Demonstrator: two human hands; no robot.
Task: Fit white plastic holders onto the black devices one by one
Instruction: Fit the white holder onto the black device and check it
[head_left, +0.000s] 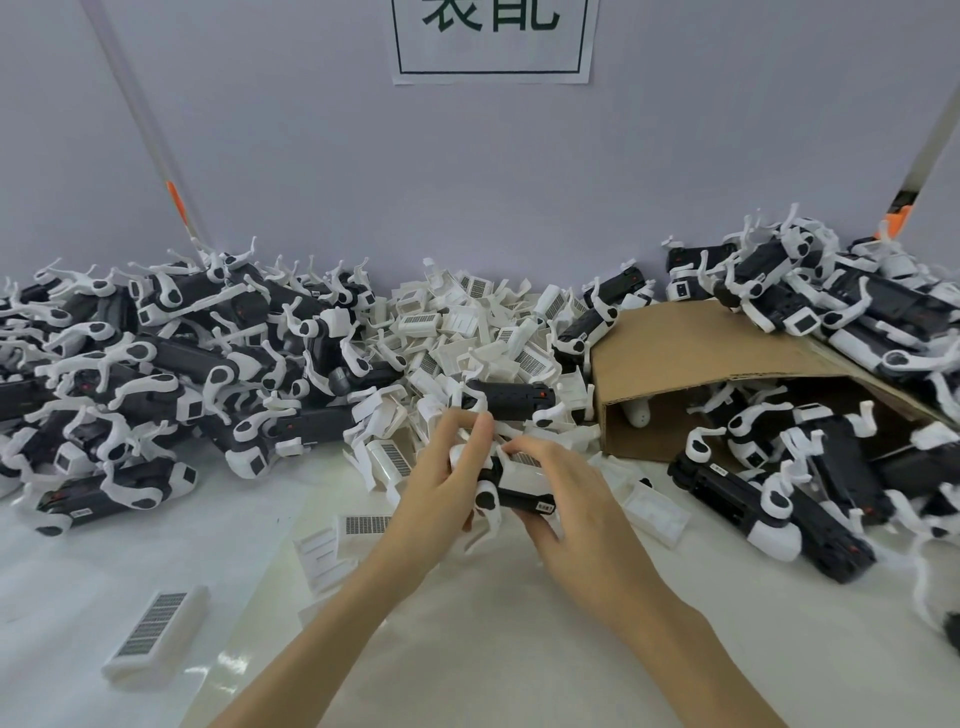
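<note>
Both hands meet at the table's middle around one black device (522, 499) with white arms. My left hand (447, 478) grips its left end, fingers curled over the top. My right hand (566, 499) holds the right end, its fingers over a white plastic holder (524, 470) that sits on the device. How far the holder is seated is hidden by my fingers. Behind the hands lies a heap of loose white holders (467, 332), with one bare black device (511, 400) on top.
A big pile of black devices (171, 353) fills the left. More devices (810, 301) lie on and inside a tipped cardboard box (691, 353) on the right. Loose holders (156, 634) lie on the white table (493, 623) near the front left. A wall stands behind.
</note>
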